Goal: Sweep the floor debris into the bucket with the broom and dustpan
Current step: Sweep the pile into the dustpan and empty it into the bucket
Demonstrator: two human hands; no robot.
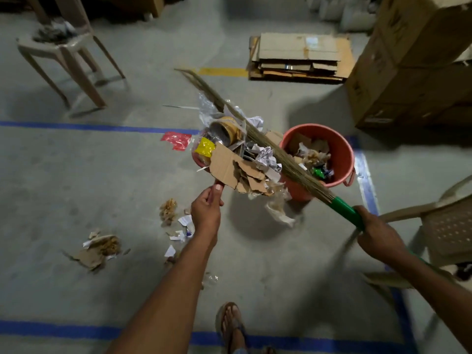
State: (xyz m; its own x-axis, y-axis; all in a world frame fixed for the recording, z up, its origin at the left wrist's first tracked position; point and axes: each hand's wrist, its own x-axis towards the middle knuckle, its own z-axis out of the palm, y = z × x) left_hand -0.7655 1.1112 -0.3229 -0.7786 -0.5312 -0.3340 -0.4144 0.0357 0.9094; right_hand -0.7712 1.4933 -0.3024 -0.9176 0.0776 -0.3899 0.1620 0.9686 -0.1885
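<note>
Mostly buried under its load, the red dustpan hangs in the air just left of the bucket.
Only a curved plastic edge and a bit of handle show; the left hand is clenched round that handle, thumb on top. Torn brown cardboard, crumpled paper, a yellow packet, a tape roll and clear film heap over the pan. The right hand grasps the green handle of the broom, whose long straw bristles lie slantwise across the heap and the round orange-red bucket, itself part full of scraps. Blurred loose debris lies on the grey concrete floor, beside blue tape lines. A beige plastic stool and stacked cartons are cut off at the edges.
</note>
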